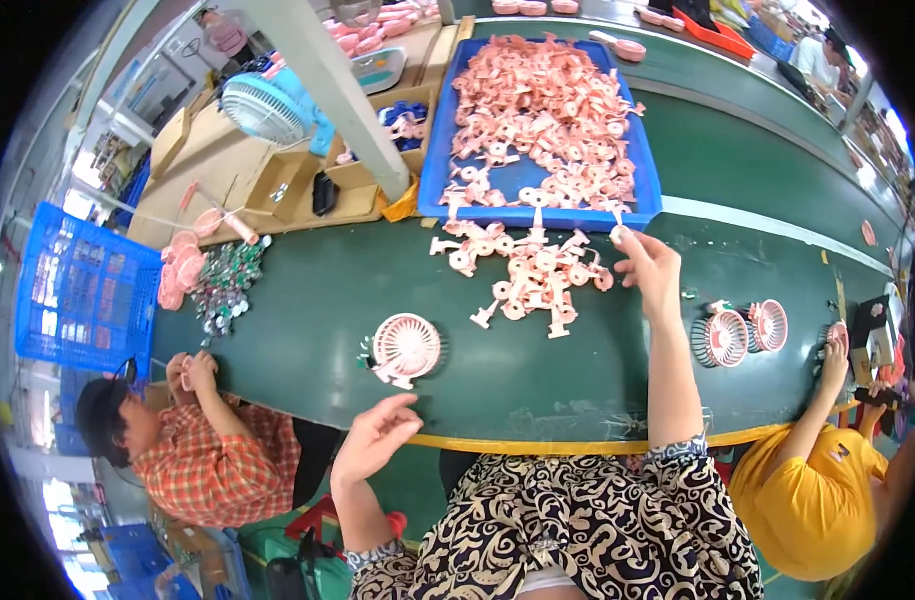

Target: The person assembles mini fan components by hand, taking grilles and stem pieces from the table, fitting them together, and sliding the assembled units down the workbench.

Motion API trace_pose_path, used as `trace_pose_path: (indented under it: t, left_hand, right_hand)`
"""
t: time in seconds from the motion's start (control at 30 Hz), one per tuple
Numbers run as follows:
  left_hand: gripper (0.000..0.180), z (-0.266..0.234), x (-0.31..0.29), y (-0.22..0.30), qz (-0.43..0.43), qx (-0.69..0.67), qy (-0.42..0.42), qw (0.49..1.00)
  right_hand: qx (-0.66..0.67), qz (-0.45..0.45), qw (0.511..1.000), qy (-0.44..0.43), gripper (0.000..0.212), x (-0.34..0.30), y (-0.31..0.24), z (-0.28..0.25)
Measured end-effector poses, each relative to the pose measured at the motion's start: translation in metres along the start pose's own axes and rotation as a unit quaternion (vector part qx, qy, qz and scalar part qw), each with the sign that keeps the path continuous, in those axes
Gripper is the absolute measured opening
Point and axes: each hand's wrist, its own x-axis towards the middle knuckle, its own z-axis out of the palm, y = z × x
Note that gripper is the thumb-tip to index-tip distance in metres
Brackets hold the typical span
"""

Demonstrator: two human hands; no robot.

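Observation:
My right hand is at the front right corner of a blue tray heaped with small pink plastic parts. Its thumb and index finger pinch one pink plastic part by the tray's edge. A loose pile of the same parts lies on the green table just left of that hand. My left hand is over the table's near edge, its fingers loosely apart with nothing in them. Just beyond its fingertips lies a round pink fan cage, with a pink part and a small green piece at its side.
Two more fan cages sit to the right, near a co-worker in yellow. A person in a checked shirt works at the left by a blue basket. Small green-and-silver pieces and a post stand beyond.

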Motion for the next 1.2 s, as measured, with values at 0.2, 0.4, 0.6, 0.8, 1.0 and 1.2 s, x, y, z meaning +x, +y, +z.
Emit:
trace_pose_path:
  t: [0.2, 0.4, 0.6, 0.8, 1.0, 1.2]
  left_hand:
    - [0.05, 0.013, 0.027, 0.03, 0.152, 0.107, 0.214, 0.959]
    - [0.097, 0.027, 0.051, 0.04, 0.16, 0.33, 0.284, 0.886]
    - [0.105, 0.034, 0.063, 0.021, 0.17, 0.36, 0.285, 0.872]
    - [0.1, 0.071, 0.06, 0.047, 0.252, 0.308, 0.293, 0.869]
    - [0.104, 0.131, 0.06, 0.029, 0.246, 0.305, 0.132, 0.91]
    - [0.101, 0.138, 0.054, 0.028, 0.221, 0.372, 0.086, 0.897]
  right_hand:
    - [0.089, -0.013, 0.996, -0.027, 0.028, 0.016, 0.018, -0.003]
    - [0.001, -0.073, 0.996, -0.042, 0.027, -0.027, 0.011, -0.01]
    - [-0.311, -0.278, 0.909, 0.013, 0.013, -0.084, 0.032, -0.049]
    - [-0.417, -0.384, 0.823, 0.029, 0.018, -0.112, 0.056, -0.068]
    - [-0.385, -0.364, 0.848, 0.017, 0.015, -0.122, 0.052, -0.053]
    - [-0.366, -0.314, 0.876, 0.011, 0.013, -0.124, 0.06, -0.059]
